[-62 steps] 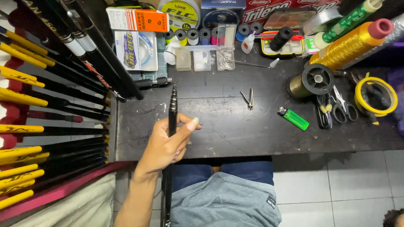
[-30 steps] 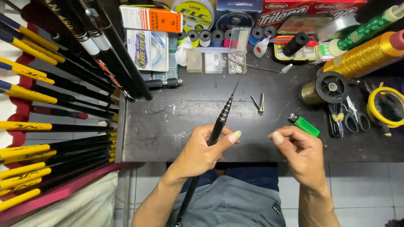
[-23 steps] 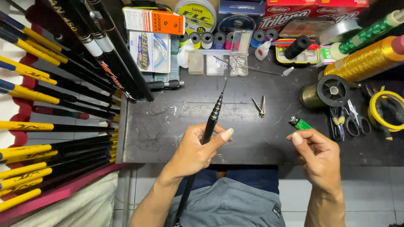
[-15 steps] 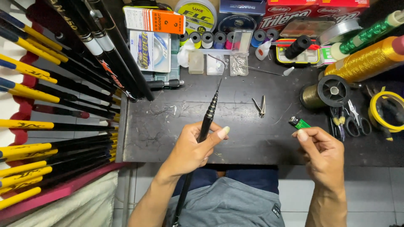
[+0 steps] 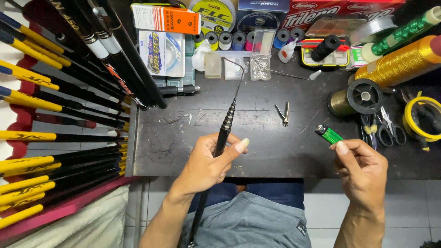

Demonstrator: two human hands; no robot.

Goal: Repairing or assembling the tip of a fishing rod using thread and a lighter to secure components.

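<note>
My left hand (image 5: 206, 165) is shut around a black telescopic fishing rod (image 5: 224, 129). The rod runs from my lap up over the dark table (image 5: 183, 138), leaning slightly right. Its thin tip (image 5: 235, 69) curls over near the small clear boxes (image 5: 239, 66). My right hand (image 5: 363, 172) hovers at the table's front edge on the right with its fingers curled in. Its thumb tip touches the near end of a green lighter (image 5: 328, 134) that lies on the table. I see nothing inside that hand.
Small metal clippers (image 5: 285, 113) lie mid-table. At the right are scissors (image 5: 385, 128), a gold line spool (image 5: 360, 97), gold (image 5: 399, 62) and green (image 5: 404, 30) thread cones and a yellow ring (image 5: 420, 120). Black-and-yellow rods (image 5: 55, 115) fill the left side. Line packets and small spools crowd the back.
My right hand came into view and moved right, up to the green lighter. My left hand tilted the rod to the right, and its tip swung out over the table toward the boxes.
</note>
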